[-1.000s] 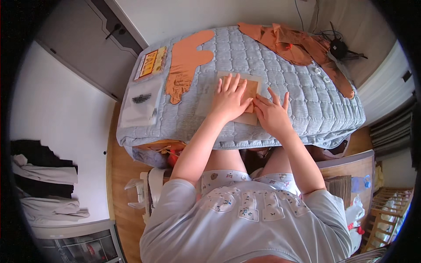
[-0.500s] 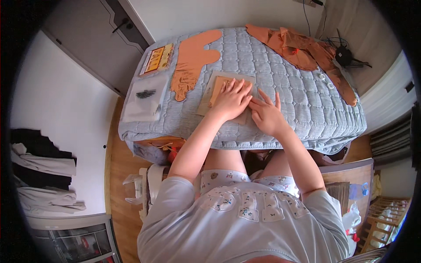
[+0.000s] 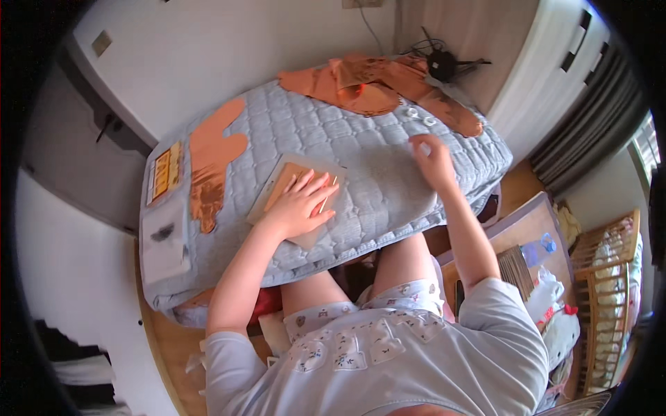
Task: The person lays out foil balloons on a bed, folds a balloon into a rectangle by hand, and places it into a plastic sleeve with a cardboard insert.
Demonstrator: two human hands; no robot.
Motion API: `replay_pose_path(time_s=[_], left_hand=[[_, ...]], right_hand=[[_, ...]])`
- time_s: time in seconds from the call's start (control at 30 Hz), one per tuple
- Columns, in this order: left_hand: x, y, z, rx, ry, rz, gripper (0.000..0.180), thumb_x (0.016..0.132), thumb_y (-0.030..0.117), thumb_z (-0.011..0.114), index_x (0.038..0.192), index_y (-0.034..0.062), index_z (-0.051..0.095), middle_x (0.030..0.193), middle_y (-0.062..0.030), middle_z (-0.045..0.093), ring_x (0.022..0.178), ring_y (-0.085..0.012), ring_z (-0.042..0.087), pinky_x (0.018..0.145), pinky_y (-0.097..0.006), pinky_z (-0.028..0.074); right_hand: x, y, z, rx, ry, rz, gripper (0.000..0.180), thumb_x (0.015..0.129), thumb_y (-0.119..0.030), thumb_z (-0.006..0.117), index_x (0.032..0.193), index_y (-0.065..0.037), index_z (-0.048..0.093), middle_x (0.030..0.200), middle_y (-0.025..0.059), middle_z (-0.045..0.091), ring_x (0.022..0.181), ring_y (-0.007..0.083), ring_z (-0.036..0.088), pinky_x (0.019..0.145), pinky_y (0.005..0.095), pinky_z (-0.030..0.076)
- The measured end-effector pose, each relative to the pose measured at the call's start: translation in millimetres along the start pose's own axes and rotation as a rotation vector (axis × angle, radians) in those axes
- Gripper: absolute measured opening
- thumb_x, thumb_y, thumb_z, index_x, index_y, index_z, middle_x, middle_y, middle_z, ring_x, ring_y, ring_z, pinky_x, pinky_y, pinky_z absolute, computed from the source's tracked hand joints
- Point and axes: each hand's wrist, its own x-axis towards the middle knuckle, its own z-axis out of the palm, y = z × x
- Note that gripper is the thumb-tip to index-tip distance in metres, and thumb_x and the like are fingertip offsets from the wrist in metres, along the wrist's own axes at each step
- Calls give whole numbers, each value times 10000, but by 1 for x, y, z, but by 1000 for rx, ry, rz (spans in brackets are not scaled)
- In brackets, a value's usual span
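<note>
My left hand lies flat with its fingers spread on a brown card. Beneath the card is a larger grey-brown board on the quilted bed. A thin light strip shows beside the fingers. My right hand is over the bed to the right, apart from the card, with its fingers curled and blurred; whether it holds anything cannot be seen. Just beyond it are two small white rings, like tape rolls. A flat, curvy orange foil balloon lies left of the card.
More crumpled orange foil spreads along the bed's far side, near a black router-like device with cables. At the left edge lie a yellow packet and a clear bag with dark contents. A wooden crib stands at right.
My right hand has left the card's edge and moved right toward the white rings. My left hand stays pressed on the card. The view has turned to the right.
</note>
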Motion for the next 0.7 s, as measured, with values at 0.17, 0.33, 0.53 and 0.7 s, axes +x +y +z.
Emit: replay_pose_path(time_s=[0.17, 0.33, 0.53, 0.7], left_hand=[[62, 18, -10, 153, 23, 306, 678, 948, 512, 620, 1548, 253, 442, 1630, -95, 376, 1523, -338, 302, 1246, -581, 196], [59, 2, -23, 115, 149, 309, 768, 897, 545, 675, 1558, 236, 436, 1639, -94, 363, 1523, -329, 310, 1248, -579, 200], [73, -16, 8, -136, 273, 15, 800, 930, 606, 614, 1590, 223, 372, 1658, -106, 325, 1548, -341, 249, 1246, -573, 186], [61, -14, 17, 15, 107, -93, 826, 940, 591, 605, 1617, 219, 313, 1681, -127, 266, 1565, -344, 195, 1255, -547, 172]], right_hand=[[105, 158, -102, -764, 157, -43, 259, 857, -148, 628, 1058, -31, 740, 1133, 219, 700, 1087, 405, 645, 955, 469, 514], [166, 204, -109, -850, 72, 260, 336, 961, -287, 521, 1068, -84, 766, 1155, 213, 711, 1119, 394, 655, 965, 479, 526], [189, 248, -152, -952, 79, 381, 335, 947, -331, 553, 1081, -117, 774, 1156, 178, 723, 1106, 376, 676, 951, 495, 541], [186, 211, -122, -937, 38, 266, 302, 927, -338, 615, 1028, -108, 783, 1054, 183, 743, 1029, 389, 700, 897, 490, 554]])
